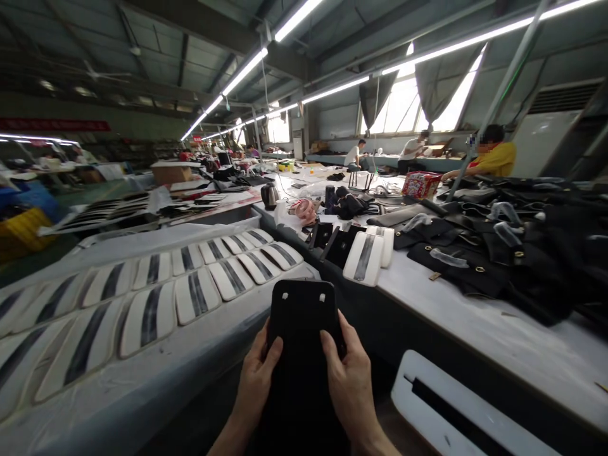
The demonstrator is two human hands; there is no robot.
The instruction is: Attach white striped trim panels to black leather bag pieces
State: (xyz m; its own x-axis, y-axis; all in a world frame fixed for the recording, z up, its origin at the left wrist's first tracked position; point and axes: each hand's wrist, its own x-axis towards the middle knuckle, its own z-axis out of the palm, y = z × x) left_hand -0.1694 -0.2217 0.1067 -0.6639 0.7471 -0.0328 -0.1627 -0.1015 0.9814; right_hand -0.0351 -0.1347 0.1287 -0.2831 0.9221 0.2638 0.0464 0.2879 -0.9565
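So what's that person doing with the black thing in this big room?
A person holds a flat black panel with both hands, left hand on its left edge, right hand on its right. Rows of white pieces with dark stripes lie on the long table to the left. A pile of black parts covers the table on the right. Far back, other people sit.

Big wkshop: long grey tables [475, 316], ceiling strip lights [244, 69], curtained windows [401, 104] rt, AC unit [546, 136].
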